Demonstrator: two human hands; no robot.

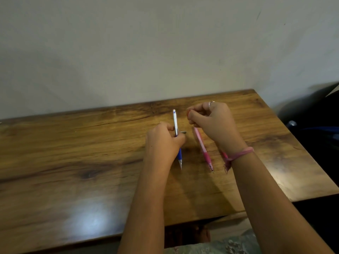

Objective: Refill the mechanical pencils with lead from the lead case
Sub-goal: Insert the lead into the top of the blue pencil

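Observation:
My left hand (pixel 163 142) grips a silver and blue mechanical pencil (pixel 175 121) around its middle, cap end away from me and metal tip toward me. A small grey part (pixel 183 132) sticks out beside my left thumb. My right hand (pixel 211 121) hovers to the right with its fingers curled, pinching a small red piece (pixel 188 113) at the fingertips; what it is I cannot tell. A pink mechanical pencil (pixel 202 147) lies on the wooden table (pixel 73 162) under my right hand, its upper end hidden. No lead case shows clearly.
A second pink shape (pixel 224 155) peeks out beside my right wrist, near a pink thread bracelet (pixel 242 153). The wall runs along the table's far edge. A dark bag or chair (pixel 315 125) stands off the table's right side.

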